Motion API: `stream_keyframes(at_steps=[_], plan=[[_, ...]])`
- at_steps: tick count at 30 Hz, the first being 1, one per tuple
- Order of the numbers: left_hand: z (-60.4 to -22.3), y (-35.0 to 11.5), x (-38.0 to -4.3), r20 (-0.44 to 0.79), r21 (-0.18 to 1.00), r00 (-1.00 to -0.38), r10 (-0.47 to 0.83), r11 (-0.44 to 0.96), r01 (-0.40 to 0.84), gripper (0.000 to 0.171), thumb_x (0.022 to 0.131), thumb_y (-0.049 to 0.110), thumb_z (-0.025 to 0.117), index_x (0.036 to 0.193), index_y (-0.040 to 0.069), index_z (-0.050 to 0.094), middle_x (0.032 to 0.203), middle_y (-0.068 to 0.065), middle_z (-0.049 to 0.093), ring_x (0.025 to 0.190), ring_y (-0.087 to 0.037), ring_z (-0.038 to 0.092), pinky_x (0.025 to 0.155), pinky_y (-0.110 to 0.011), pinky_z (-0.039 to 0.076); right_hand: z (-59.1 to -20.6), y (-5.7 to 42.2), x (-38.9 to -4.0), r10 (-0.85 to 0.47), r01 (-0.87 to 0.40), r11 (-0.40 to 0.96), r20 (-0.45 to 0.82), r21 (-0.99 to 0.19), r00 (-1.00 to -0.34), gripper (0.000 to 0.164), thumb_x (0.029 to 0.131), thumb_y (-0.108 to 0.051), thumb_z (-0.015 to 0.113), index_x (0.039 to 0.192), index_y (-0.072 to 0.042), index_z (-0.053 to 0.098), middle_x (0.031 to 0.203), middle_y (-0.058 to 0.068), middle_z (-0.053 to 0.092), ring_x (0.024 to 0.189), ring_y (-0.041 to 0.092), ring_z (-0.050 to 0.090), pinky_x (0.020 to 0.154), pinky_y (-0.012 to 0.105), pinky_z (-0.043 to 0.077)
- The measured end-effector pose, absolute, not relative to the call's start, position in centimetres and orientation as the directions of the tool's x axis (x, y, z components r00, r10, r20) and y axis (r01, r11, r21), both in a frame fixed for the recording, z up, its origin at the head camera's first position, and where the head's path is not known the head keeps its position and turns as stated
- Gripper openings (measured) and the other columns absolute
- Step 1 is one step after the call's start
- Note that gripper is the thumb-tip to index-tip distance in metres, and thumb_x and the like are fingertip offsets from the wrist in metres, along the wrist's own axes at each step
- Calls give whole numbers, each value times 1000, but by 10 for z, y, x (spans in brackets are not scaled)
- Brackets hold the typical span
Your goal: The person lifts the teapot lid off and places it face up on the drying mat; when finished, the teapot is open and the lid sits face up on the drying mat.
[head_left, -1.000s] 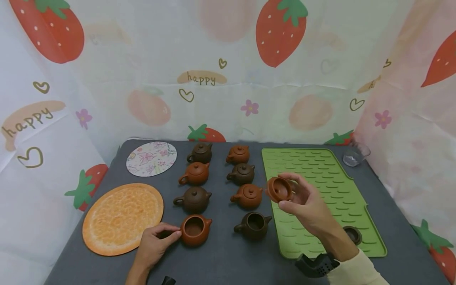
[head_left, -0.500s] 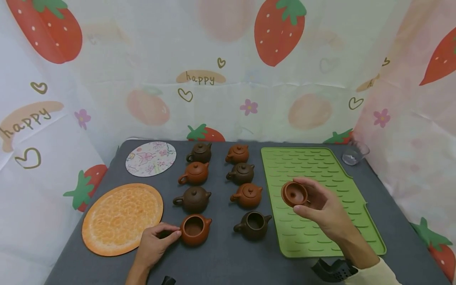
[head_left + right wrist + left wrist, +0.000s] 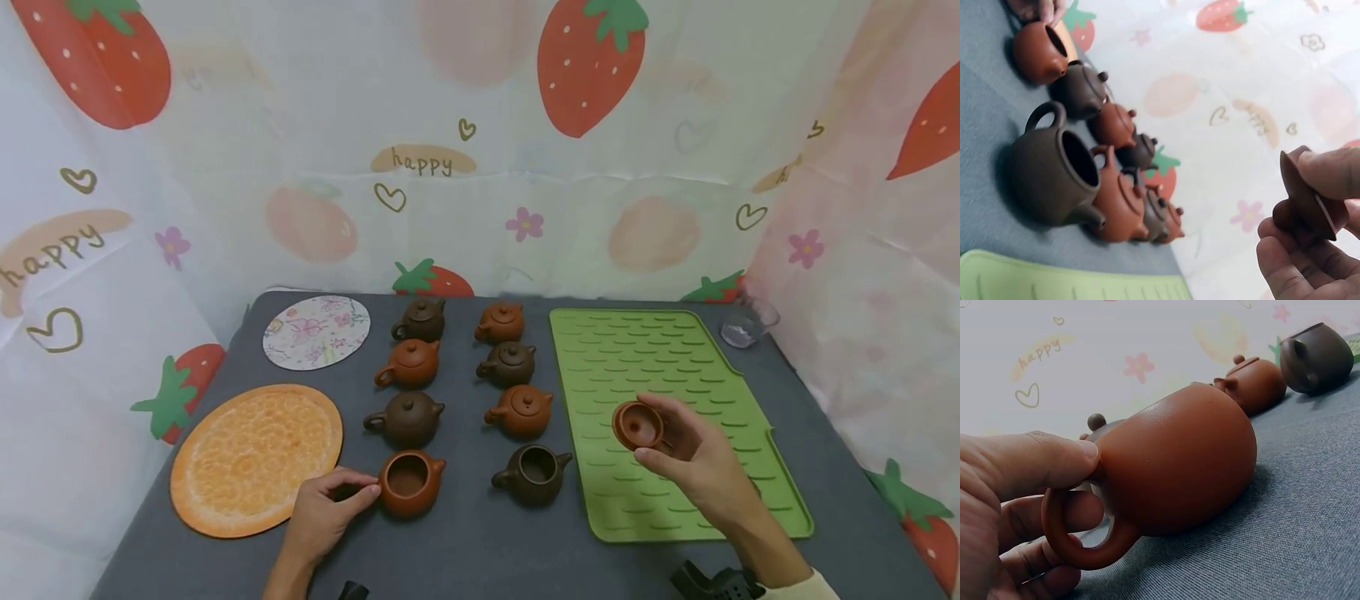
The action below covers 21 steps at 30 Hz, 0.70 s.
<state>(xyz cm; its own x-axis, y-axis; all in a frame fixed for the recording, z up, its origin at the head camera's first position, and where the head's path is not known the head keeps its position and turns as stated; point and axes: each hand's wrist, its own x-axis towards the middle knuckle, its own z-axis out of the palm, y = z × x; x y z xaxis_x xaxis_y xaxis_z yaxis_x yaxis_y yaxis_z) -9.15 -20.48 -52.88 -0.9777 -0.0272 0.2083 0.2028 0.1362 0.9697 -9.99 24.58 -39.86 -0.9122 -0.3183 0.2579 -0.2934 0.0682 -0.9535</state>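
My left hand (image 3: 324, 515) pinches the handle of a lidless reddish-brown teapot (image 3: 409, 502), which stands at the front of the left row. In the left wrist view the thumb lies on top of the loop handle (image 3: 1088, 555), with fingers beneath and through it. Over the green mat, my right hand (image 3: 701, 462) holds a reddish-brown teapot lid (image 3: 637, 426) by its edge. The lid's hollow underside faces the head camera; in the right wrist view its knob (image 3: 1284, 214) points toward the fingers. A dark lidless teapot (image 3: 531, 490) stands between the hands.
Several lidded teapots, such as a dark one (image 3: 411, 419) and a reddish one (image 3: 522, 412), form two rows behind. The green mat (image 3: 622, 500) lies right, a glass pitcher (image 3: 742, 327) beyond it. An orange round mat (image 3: 255, 462) and a patterned mat (image 3: 317, 333) lie left.
My right hand has carried the lid rightward and slightly toward me, from beside the teapots to over the green mat. A dark lid on the mat is now hidden behind the forearm. Left hand unmoved.
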Motion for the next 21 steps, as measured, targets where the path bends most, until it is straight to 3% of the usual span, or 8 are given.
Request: stream_keyframes(at_steps=[12, 21], plan=[[-530, -208, -93, 215, 965, -977, 8, 149, 214, 11, 81, -1, 76, 91, -1, 75, 84, -16, 67, 77, -18, 63, 69, -27, 51, -420, 261, -94, -189, -170, 243, 125, -955, -974, 61, 89, 0, 68, 142, 4, 39, 130, 18, 48, 110, 9, 58, 83, 27, 51], [-530, -207, -92, 191, 972, -981, -26, 144, 185, 11, 79, -1, 78, 89, 1, 76, 83, -15, 68, 77, -19, 63, 69, -27, 50, -438, 268, -91, -113, -109, 359, 73, -927, -991, 61, 86, 6, 68, 140, 4, 41, 126, 27, 51, 99, 9, 62, 74, 31, 54]])
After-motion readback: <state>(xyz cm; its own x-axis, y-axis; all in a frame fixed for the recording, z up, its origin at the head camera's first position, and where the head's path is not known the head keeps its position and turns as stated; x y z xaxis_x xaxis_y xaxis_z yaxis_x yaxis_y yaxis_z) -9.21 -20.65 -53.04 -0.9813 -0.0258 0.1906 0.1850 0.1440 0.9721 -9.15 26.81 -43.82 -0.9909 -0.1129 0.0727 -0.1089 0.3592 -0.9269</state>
